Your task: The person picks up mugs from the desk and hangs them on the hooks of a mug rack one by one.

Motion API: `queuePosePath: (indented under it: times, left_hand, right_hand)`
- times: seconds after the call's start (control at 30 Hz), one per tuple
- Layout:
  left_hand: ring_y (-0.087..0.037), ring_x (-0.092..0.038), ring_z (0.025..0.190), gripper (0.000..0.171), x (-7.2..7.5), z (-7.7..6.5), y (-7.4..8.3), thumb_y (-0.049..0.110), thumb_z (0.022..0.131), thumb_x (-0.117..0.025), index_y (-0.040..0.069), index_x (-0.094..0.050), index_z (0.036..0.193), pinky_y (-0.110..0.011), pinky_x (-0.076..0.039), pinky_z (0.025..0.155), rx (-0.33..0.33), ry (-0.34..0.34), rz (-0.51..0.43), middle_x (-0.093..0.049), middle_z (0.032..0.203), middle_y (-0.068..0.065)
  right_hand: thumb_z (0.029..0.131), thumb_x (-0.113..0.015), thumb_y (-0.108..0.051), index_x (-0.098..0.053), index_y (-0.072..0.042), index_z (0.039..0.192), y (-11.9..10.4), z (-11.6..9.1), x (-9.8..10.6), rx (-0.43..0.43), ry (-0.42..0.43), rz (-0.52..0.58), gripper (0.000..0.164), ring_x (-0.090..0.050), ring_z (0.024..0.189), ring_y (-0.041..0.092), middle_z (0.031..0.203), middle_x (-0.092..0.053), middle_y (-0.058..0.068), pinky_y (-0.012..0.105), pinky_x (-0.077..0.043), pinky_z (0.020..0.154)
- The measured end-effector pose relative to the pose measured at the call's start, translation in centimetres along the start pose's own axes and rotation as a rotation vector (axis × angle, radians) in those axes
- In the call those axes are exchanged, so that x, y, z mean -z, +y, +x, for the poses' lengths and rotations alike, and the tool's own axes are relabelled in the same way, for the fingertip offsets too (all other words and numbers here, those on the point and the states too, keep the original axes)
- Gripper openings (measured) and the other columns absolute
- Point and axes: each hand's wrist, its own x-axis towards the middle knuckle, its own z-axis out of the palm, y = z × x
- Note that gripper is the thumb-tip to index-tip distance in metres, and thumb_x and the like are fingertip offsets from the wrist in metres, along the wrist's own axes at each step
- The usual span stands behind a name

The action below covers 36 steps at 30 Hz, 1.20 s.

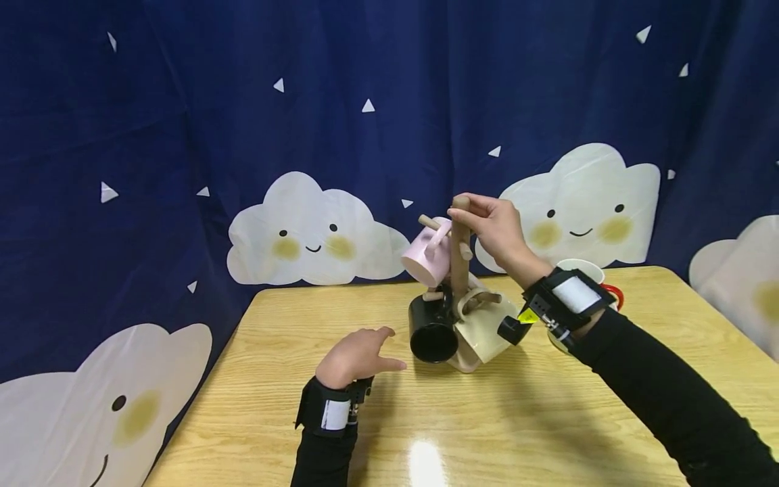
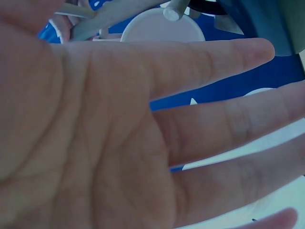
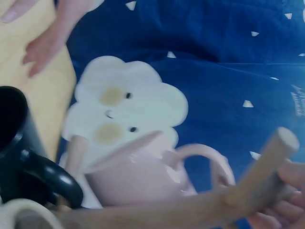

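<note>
A wooden mug tree (image 1: 460,264) stands on the table, and my right hand (image 1: 496,226) pinches the top of its post between thumb and fingers. Three mugs are on it. The pink mug (image 1: 426,257) hangs tilted at an upper peg, the black mug (image 1: 426,318) below with its mouth toward me, the cream mug (image 1: 483,331) at the lower right. Left of the black mug, my left hand (image 1: 356,358) is apart from it, fingers extended and holding nothing. Its spread palm (image 2: 105,133) fills the left wrist view. The right wrist view shows fingertips (image 3: 286,205) at the post's end.
A white mug with a red handle (image 1: 581,269) stands behind my right wrist, partly hidden by it. The wooden table (image 1: 292,325) ends at a dark blue curtain (image 1: 341,54) with white clouds.
</note>
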Motion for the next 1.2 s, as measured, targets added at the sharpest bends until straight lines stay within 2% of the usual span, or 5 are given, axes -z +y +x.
queuePosePath:
  times: [0.33,0.5,0.73,0.97,1.2]
  left_hand:
    - [-0.028,-0.056,0.112,0.063,0.3,-0.2,-0.2,0.042,0.081,-0.066,0.008,-0.048,0.131,-0.042,-0.045,0.092,0.012,0.018,0.000,-0.059,0.123,-0.012]
    - [-0.029,-0.056,0.113,0.064,0.5,-0.2,-0.4,0.043,0.081,-0.066,0.008,-0.048,0.132,-0.043,-0.045,0.093,0.022,0.019,-0.001,-0.059,0.124,-0.013]
    - [-0.029,-0.056,0.112,0.064,0.4,-0.2,-0.5,0.042,0.082,-0.066,0.007,-0.047,0.132,-0.043,-0.045,0.092,0.028,0.013,-0.004,-0.059,0.123,-0.013]
    - [-0.029,-0.056,0.112,0.063,0.3,-0.3,-0.5,0.042,0.083,-0.065,0.008,-0.047,0.132,-0.043,-0.046,0.091,0.043,0.004,-0.018,-0.059,0.123,-0.013]
    - [-0.030,-0.056,0.113,0.063,0.5,-0.2,-0.5,0.042,0.083,-0.065,0.007,-0.046,0.132,-0.044,-0.045,0.092,0.041,0.007,-0.011,-0.058,0.123,-0.014]
  right_hand:
    - [0.087,-0.062,-0.035,-0.057,-0.003,0.123,2.5,-4.0,6.6,-0.010,0.042,0.099,0.049,-0.058,0.100,-0.002,0.102,-0.066,-0.017,0.013,-0.046,0.088]
    - [0.085,-0.062,-0.040,-0.060,-0.006,0.121,7.8,-7.4,11.7,-0.081,0.192,-0.172,0.049,-0.051,0.083,-0.017,0.084,-0.057,-0.039,0.003,-0.041,0.067]
    - [0.087,-0.060,-0.041,-0.059,0.005,0.117,15.8,-9.5,16.5,-0.119,0.128,-0.641,0.055,-0.053,0.100,0.047,0.119,-0.055,0.031,0.042,-0.048,0.071]
    - [0.085,-0.062,-0.044,-0.053,0.006,0.124,20.4,-10.6,20.1,-0.228,-0.246,-0.649,0.064,-0.047,0.108,0.053,0.121,-0.050,0.036,0.056,-0.045,0.074]
    - [0.088,-0.059,-0.041,-0.057,0.012,0.114,22.2,-10.9,20.8,-0.253,-0.311,-0.648,0.059,-0.052,0.101,0.053,0.112,-0.056,0.037,0.054,-0.047,0.072]
